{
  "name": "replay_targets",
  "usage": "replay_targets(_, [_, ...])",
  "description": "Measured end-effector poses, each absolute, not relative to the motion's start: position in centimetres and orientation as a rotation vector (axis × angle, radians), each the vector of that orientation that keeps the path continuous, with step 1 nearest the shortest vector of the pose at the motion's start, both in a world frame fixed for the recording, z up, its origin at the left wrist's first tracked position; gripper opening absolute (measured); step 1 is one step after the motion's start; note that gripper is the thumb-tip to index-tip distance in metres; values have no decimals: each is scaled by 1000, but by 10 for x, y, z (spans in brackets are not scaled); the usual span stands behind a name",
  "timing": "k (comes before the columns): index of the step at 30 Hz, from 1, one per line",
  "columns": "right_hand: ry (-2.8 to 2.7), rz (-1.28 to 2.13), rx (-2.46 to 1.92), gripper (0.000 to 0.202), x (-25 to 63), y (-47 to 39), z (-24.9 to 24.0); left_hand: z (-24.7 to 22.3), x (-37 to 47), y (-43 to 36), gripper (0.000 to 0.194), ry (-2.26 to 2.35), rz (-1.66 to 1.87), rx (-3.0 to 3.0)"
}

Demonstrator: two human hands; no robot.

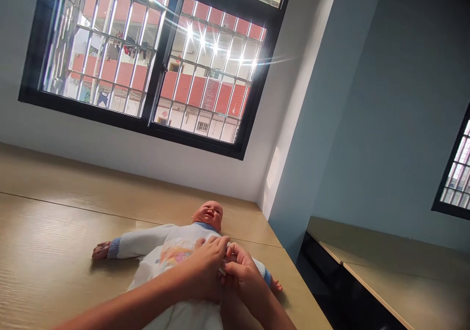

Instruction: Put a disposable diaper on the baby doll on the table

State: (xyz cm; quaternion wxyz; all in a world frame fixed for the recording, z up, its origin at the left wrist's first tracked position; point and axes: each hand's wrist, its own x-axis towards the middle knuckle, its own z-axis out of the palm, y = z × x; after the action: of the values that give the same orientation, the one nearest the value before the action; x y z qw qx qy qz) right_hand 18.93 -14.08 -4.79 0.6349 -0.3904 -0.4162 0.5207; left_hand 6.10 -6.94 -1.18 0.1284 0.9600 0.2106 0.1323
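The doll (pixel 208 216) lies on its back in front of me, face up, arms spread, its white outfit (pixel 152 266) already on: both sleeves reach its wrists, and the blue collar sits at its neck. What's left, I judge, is at its side, where my hands work close together. My left hand (pixel 209 269) lies half curled over the doll's chest — I can't tell whether its fingertips grip anything. My right hand (pixel 245 273), beside it, is pinched down, apparently on a bit of cloth (any fastening there is hidden by my fingers). Beneath the doll is the wooden table (pixel 66 237); beyond its head, a barred window (pixel 194 135); well apart to its right, another table (pixel 389 251).
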Motion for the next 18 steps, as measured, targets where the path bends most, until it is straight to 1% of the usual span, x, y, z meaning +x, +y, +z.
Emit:
replay_targets(3, [-982,1179,-869,26,187,-138,-49,-14,61,-68,90,588,414,2749])
replay_targets(4, [-1002,1161,-875,29,185,-138,-49,-15,61,-68,93,580,423,2736])
replay_targets(7, [-1065,1116,-930,42,178,-136,-44,-15,60,-67,94,574,448,2713])
replay_targets(12, [-1061,1121,-972,50,169,-133,-41,-18,60,-67,107,555,477,2710])
replay_targets(16, [-1058,1172,-907,58,167,-136,-43,-18,59,-66,104,526,487,2740])
replay_targets(18, [-1057,1163,-915,57,170,-139,-45,-13,56,-63,96,476,463,2749])
